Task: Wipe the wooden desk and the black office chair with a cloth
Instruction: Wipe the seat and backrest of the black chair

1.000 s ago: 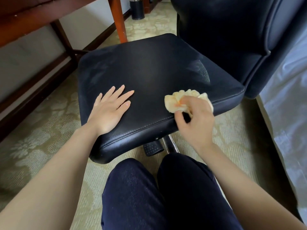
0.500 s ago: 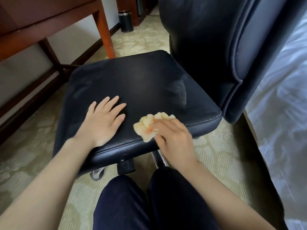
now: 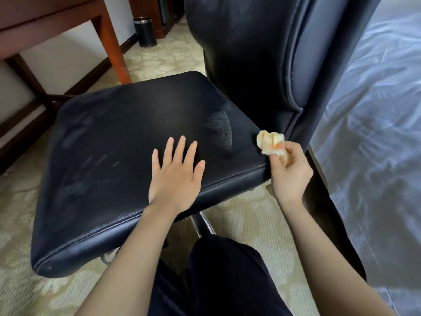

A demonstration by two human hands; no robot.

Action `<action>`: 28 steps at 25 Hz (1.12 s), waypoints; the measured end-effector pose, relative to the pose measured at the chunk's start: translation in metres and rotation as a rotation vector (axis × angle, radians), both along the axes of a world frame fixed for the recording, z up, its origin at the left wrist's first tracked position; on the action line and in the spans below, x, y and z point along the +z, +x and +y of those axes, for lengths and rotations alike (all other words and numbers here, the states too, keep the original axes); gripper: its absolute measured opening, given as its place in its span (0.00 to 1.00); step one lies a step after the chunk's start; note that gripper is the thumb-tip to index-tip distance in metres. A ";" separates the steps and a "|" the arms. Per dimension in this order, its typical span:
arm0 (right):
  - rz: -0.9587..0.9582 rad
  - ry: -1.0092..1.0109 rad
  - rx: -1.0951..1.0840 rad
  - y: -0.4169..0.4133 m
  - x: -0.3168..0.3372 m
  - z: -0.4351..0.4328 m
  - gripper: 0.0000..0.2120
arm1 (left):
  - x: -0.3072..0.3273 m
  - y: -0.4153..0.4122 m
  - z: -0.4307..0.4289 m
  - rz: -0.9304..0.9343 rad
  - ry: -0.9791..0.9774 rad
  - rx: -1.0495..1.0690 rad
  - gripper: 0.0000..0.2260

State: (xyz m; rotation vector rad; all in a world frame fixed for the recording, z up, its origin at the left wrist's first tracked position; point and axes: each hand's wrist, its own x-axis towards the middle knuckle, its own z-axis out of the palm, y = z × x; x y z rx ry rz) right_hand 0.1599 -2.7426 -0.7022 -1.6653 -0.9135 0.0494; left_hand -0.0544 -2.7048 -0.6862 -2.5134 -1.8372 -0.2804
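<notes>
The right hand, pinching the balled cloth, sweeps away from the flat, spread left hand to the seat corner of the black office chair, so the front edge looks wiped, backrest probably next.

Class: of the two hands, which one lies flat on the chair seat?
The left hand, fingers straight, palm down on the seat; the right hand instead grips a crumpled cloth at the seat's corner.
</notes>
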 end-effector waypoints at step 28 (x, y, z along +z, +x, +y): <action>0.101 0.162 0.584 -0.048 0.035 -0.045 0.12 | 0.026 0.039 -0.055 -1.095 -0.253 -0.114 0.09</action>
